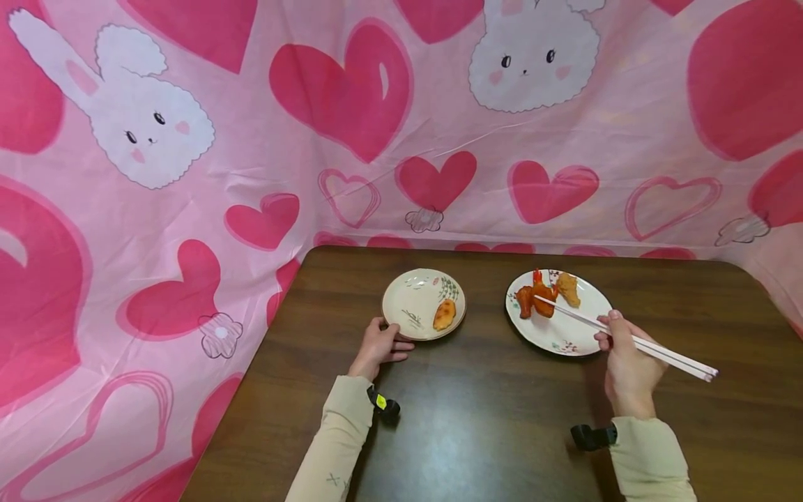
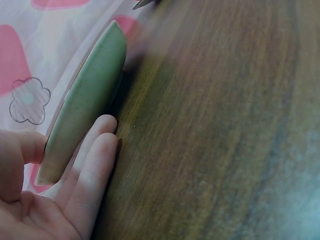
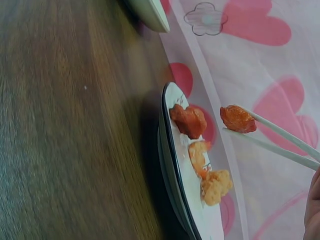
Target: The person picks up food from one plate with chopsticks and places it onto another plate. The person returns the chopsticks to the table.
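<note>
My left hand [image 1: 381,345] holds the near rim of a small cream plate [image 1: 410,296], thumb on one side, fingers [image 2: 95,160] on the other, as the left wrist view shows along the plate's edge [image 2: 85,100]. One orange fried piece [image 1: 444,314] lies on that plate. My right hand [image 1: 621,355] grips white chopsticks [image 1: 652,348], whose tips pinch a red-orange piece [image 3: 238,118] just above a larger oval plate [image 1: 564,335]. On that plate lie a red piece [image 3: 188,120], a shrimp-like piece [image 3: 197,155] and a golden fried piece [image 3: 216,186].
Both plates sit on a dark wooden table [image 1: 489,418]. A pink cloth with hearts and rabbits [image 1: 351,125] hangs behind the table and along its left side. The table's left edge [image 1: 251,376] is close to my left arm.
</note>
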A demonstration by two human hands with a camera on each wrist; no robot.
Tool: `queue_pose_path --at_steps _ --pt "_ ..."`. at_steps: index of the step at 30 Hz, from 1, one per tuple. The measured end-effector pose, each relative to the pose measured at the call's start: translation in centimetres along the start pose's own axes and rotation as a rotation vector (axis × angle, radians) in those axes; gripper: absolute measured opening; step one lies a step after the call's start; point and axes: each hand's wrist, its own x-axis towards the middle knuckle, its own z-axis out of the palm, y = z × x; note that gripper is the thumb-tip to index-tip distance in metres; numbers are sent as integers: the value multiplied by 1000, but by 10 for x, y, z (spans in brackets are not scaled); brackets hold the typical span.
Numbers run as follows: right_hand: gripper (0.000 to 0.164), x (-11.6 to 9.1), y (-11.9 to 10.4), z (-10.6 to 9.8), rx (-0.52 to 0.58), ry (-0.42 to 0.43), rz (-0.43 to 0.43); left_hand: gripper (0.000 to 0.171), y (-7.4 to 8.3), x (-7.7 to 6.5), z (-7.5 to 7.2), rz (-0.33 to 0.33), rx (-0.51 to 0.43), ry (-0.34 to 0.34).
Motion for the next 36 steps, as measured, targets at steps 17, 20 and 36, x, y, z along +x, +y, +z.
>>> queue_pose_path --at_steps 17,20,36 --pt "36 20 17 -25 -59 44 27 36 1 -2 0 -3 6 3" --pt "38 38 41 -45 -57 30 10 36 1 -2 -1 1 10 -2" --pt "38 43 54 -53 -154 77 112 36 1 -2 -1 -7 8 -1"
